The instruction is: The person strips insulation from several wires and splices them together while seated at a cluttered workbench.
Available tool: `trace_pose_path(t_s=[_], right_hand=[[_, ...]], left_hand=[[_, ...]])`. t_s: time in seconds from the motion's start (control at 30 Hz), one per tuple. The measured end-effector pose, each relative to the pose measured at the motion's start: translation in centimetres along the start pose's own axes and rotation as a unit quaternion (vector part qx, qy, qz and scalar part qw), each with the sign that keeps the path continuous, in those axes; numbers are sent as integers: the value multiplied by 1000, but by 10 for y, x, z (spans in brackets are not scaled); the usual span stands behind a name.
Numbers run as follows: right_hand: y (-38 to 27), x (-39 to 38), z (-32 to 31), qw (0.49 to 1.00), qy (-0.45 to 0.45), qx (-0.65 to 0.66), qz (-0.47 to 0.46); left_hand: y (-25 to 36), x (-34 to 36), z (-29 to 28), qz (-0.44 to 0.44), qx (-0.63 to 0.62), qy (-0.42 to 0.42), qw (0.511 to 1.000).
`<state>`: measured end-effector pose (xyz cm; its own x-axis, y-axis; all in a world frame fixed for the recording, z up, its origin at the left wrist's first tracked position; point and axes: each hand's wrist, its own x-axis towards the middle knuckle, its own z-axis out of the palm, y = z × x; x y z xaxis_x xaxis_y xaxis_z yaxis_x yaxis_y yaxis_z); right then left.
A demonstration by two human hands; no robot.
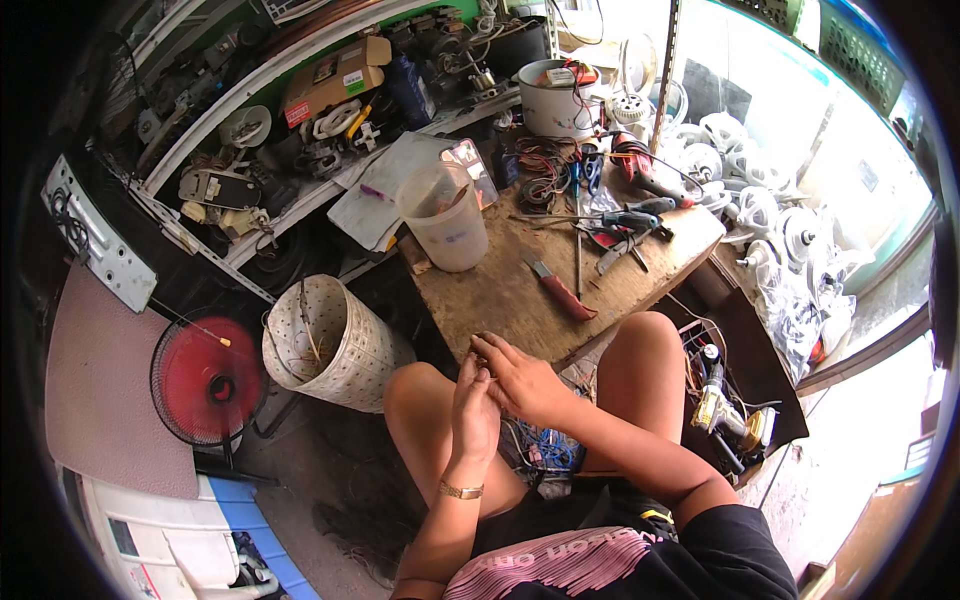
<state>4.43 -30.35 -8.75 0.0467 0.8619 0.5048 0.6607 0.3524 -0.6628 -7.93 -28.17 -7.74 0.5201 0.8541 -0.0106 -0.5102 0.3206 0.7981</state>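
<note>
At the far left, a pale metal panel with punched holes [118, 262] is leaning at an angle, a dark cable hanging on its upper part. Just to its right, a round fan with red blades behind a black wire guard [190, 385] is facing upward. Next, a cream plastic bin with a dotted wall [368, 345] is standing near the person's left knee, with thin wires lying inside. Farther right, a tall translucent plastic bucket [450, 235] is standing on a worn brown wooden tabletop [490, 305].

Near the tabletop's front edge, the left hand [474, 415], a gold-coloured watch [462, 491] circling its wrist, is meeting the right hand [525, 383]. The fingers of both are bending inward together, apparently pinching a small brownish piece [484, 363]; this piece is sitting between the fingertips, mostly hidden, so I cannot tell what it is or which hand is gripping it.

Right of them, a tangle of blue and other coloured wires [550, 448] is lying between the knees, while a knife with a red handle [566, 296] is resting on the tabletop. Beyond, a red and dark power drill [645, 172] is lying near the back edge. Rightmost, white round fan parts [800, 235] are piling up beside the table.
</note>
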Motion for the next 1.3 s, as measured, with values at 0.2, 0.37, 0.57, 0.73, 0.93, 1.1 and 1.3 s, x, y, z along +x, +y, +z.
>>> trace_pose_path(t_s=[0.2,0.37,0.57,0.73,0.93,1.1,1.3], right_hand=[[13,7,0,991,39,-112,59],[22,9,1,993,84,38,75],[32,5,7,995,43,74,58],[-1,13,3,992,26,102,73],[-8,20,-8,994,56,74,59],[-16,32,-12,996,55,-12,73],[-32,29,-20,994,-110,11,-4]], left_hand=[[5,0,7,-56,27,-108,992],[24,-6,13,-24,80,-80,993],[37,-1,-20,20,330,-6,944],[56,-1,15,244,583,154,760],[37,13,-22,296,269,262,878],[31,23,-34,260,251,217,907],[1,37,-13,150,-148,48,976]])
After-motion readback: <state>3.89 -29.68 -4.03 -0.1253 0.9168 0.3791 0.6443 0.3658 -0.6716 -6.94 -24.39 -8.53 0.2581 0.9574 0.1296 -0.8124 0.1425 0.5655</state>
